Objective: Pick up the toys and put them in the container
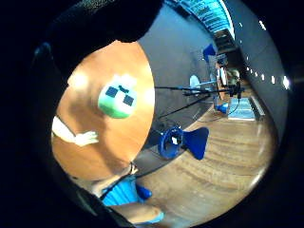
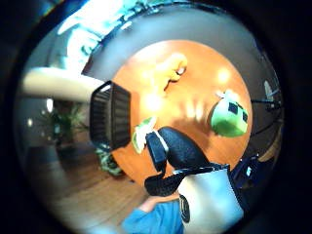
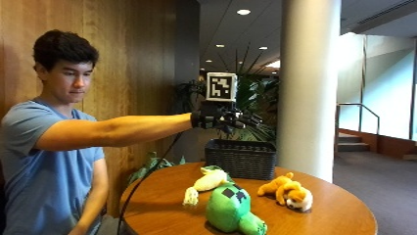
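Observation:
In the outside view my gloved right hand (image 3: 224,119) hangs in the air above the dark wicker basket (image 3: 241,159), fingers relaxed and holding nothing. Three plush toys lie on the round wooden table (image 3: 338,215): a green block-faced one (image 3: 231,210) at the front, a white and green one (image 3: 207,182) beside the basket, and an orange dog (image 3: 287,192) to the right. The thumb side palm view looks down on the basket (image 2: 109,117), the orange dog (image 2: 173,68), the green toy (image 2: 229,119) and the white and green toy (image 2: 141,134), with my gloved thumb (image 2: 178,151) in front. The green toy (image 1: 118,97) also shows in the little finger side view.
The basket stands at the table's far edge, with a white pillar (image 3: 310,88) and leafy plants (image 3: 257,100) behind it. A wood-panelled wall runs along the left. On the floor beside the table are a blue chair (image 1: 185,142) and a black tripod stand (image 1: 190,92).

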A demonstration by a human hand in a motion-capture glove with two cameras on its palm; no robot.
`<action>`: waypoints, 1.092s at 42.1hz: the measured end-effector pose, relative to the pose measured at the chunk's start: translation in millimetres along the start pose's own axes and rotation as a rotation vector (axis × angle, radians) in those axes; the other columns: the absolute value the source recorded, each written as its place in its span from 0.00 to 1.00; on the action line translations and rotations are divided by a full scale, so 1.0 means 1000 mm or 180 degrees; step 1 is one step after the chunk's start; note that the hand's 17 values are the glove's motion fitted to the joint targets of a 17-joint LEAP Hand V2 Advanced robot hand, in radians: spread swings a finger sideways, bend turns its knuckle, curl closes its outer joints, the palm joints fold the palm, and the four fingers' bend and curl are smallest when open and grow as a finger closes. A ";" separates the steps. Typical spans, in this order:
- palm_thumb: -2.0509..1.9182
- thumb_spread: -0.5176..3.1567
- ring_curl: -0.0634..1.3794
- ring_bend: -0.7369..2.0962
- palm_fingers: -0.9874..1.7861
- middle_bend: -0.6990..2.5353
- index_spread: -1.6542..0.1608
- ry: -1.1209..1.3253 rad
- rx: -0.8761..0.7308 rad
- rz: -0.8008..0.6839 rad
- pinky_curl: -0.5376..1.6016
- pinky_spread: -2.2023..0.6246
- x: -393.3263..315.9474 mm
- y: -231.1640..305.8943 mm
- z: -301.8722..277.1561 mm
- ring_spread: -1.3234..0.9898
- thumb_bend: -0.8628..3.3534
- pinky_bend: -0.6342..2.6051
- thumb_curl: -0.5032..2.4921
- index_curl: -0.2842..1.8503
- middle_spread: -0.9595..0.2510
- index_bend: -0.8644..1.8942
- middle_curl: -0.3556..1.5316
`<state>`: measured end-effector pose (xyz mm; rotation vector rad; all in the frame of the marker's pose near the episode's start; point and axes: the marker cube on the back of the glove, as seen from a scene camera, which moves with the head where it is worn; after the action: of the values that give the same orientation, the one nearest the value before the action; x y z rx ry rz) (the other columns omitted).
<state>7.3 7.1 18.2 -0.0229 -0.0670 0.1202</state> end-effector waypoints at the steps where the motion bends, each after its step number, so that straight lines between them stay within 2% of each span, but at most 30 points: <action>1: 0.53 0.35 0.08 0.33 0.33 0.27 0.79 -0.0003 -0.0019 -0.0001 0.35 0.79 0.006 -0.004 -0.001 0.57 0.21 0.44 0.19 0.15 0.78 0.35 0.22; 6: 0.53 0.39 0.10 0.34 0.32 0.27 0.77 0.0063 0.0010 -0.0152 0.37 0.80 0.017 -0.010 -0.001 0.57 0.20 0.46 0.20 0.16 0.78 0.35 0.24; 10: 0.53 0.41 0.11 0.35 0.32 0.27 0.76 0.0078 -0.0010 -0.0098 0.38 0.80 0.009 -0.005 -0.001 0.57 0.20 0.46 0.21 0.17 0.78 0.35 0.25; 24: 0.52 0.45 0.15 0.35 0.31 0.27 0.75 -0.0028 -0.0015 -0.0121 0.39 0.80 -0.014 0.003 -0.011 0.57 0.20 0.48 0.23 0.19 0.77 0.36 0.28; 30: 0.52 0.45 0.16 0.35 0.30 0.26 0.75 -0.0004 -0.0079 -0.0070 0.40 0.81 0.010 -0.001 -0.003 0.57 0.20 0.49 0.24 0.20 0.77 0.35 0.29; 34: 0.52 0.44 0.16 0.34 0.30 0.26 0.75 -0.0039 -0.0167 -0.0345 0.41 0.81 0.039 -0.002 0.014 0.57 0.20 0.51 0.24 0.20 0.78 0.35 0.29; 39: 0.53 0.44 0.17 0.33 0.29 0.25 0.75 0.0015 -0.0277 0.0052 0.41 0.81 0.067 -0.010 0.040 0.57 0.20 0.52 0.25 0.20 0.78 0.35 0.29; 46: 0.53 0.44 0.18 0.33 0.28 0.25 0.75 0.0082 -0.0422 0.0207 0.42 0.82 0.092 -0.014 0.084 0.58 0.20 0.53 0.25 0.21 0.78 0.35 0.29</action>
<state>94.7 6.4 108.5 -0.1590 -0.0484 0.1802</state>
